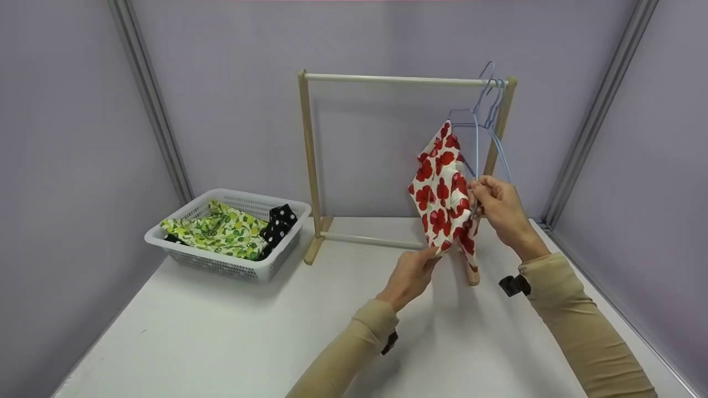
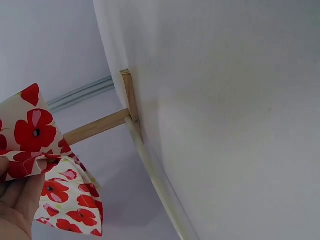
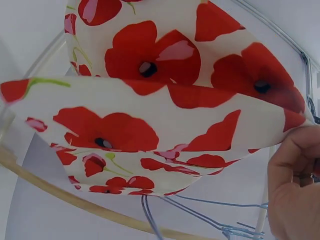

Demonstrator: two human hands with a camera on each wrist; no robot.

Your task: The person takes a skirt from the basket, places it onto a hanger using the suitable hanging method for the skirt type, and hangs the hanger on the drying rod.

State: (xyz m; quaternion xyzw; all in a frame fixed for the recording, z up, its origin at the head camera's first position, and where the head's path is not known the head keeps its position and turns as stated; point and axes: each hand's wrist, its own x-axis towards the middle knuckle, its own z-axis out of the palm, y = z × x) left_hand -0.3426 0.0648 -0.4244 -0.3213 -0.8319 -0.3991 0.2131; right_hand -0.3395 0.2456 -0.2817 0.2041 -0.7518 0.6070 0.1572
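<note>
A white garment with red poppies (image 1: 442,188) hangs tilted from a light blue hanger (image 1: 477,138) at the right end of the rack; its exact kind is unclear. My left hand (image 1: 410,276) pinches the garment's lower edge. In the left wrist view, thumb and fingers (image 2: 20,197) hold a fold of the flowered cloth (image 2: 70,200). My right hand (image 1: 500,213) grips the garment's right edge beside the hanger's side wire. The right wrist view shows that hand (image 3: 295,185) pinching a corner of the cloth (image 3: 115,125); its fingertips are partly hidden.
The rack has a white top rail (image 1: 387,79) and wooden posts (image 1: 311,155). More blue hangers (image 1: 499,105) hang close to its right post. At the left on the white table (image 1: 221,331), a white basket (image 1: 265,271) holds a lemon-print cloth (image 1: 221,232) and a black polka-dot cloth (image 1: 279,224).
</note>
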